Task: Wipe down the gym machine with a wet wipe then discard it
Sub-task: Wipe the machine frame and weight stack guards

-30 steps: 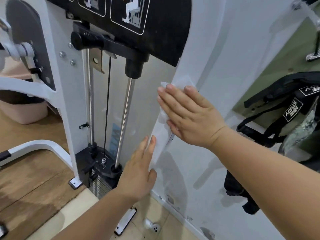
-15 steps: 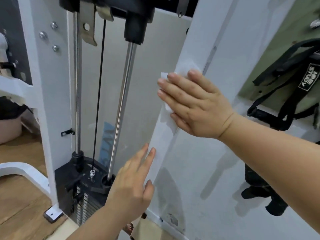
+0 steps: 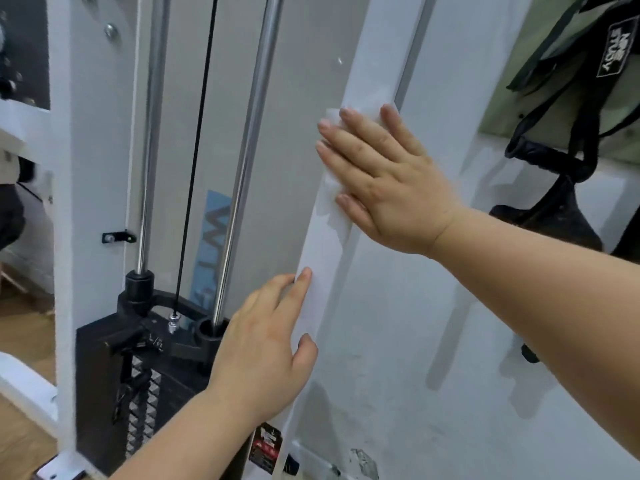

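Wet wipe (image 3: 330, 188) lay flat on the gym machine's upright (image 3: 367, 64), pressed under the right hand (image 3: 384, 181), fingers straight and slightly spread; left hand (image 3: 266, 344) rested lower on that upright, fingers straight, close together.

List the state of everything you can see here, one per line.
white post, upright.
right hand, open, pressed flat against the white post.
wet wipe, spread flat under the right hand.
left hand, open, resting on the white post's edge.
weight stack, down at the bottom.
cable, straight, attached to the weight stack.
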Available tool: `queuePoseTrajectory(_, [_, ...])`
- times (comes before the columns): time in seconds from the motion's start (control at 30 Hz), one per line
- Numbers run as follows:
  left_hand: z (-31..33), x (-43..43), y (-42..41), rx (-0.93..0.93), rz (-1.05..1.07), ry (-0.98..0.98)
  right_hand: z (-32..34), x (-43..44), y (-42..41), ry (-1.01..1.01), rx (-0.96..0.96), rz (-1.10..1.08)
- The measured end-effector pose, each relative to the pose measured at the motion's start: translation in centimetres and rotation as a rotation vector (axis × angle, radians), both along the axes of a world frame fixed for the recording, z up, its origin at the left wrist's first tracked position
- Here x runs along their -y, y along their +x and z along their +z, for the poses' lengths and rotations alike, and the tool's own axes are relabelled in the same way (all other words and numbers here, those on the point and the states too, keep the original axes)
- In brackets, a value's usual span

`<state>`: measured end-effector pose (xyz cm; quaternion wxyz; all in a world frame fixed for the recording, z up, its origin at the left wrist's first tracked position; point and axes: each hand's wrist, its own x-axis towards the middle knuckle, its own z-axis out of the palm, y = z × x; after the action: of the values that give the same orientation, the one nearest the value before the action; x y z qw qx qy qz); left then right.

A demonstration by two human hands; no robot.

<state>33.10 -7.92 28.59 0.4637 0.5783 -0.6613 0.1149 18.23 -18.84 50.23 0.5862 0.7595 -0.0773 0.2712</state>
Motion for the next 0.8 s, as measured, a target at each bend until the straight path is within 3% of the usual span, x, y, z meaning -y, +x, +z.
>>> queuePoseTrajectory(0.07, [-2.2,-0.2,-0.4,0.004,0.016,0.011,-3.8,-0.3,0.0,0.022,0.010,-0.022])
queuePoseTrajectory(0.2, [-5.9,-0.7,-0.8,0.015,0.025,0.101,-10.6,-0.5,-0.4,0.073,-0.150,-0.066])
queuePoseTrajectory(0.3, [-8.0,-1.1,-0.7,0.016,0.036,0.162,-10.1,-0.7,-0.9,0.061,-0.242,-0.091])
queuePoseTrajectory(0.43, [-11.1,-1.3,-0.4,-0.023,0.050,0.189,-9.0,-0.9,-0.4,0.034,-0.068,-0.103])
queuePoseTrajectory(0.53, [-13.9,-1.6,-0.6,-0.047,0.032,0.216,-13.3,-1.1,0.4,0.078,0.041,-0.135])
queuePoseTrajectory(0.7, [-18.0,-2.3,-0.1,-0.008,-0.013,0.283,-23.7,-1.3,-0.3,0.143,-0.162,-0.138])
queuePoseTrajectory(0.8, [-19.3,-2.0,0.3,0.029,-0.031,0.296,-25.7,-1.4,-0.9,0.152,-0.297,-0.135])
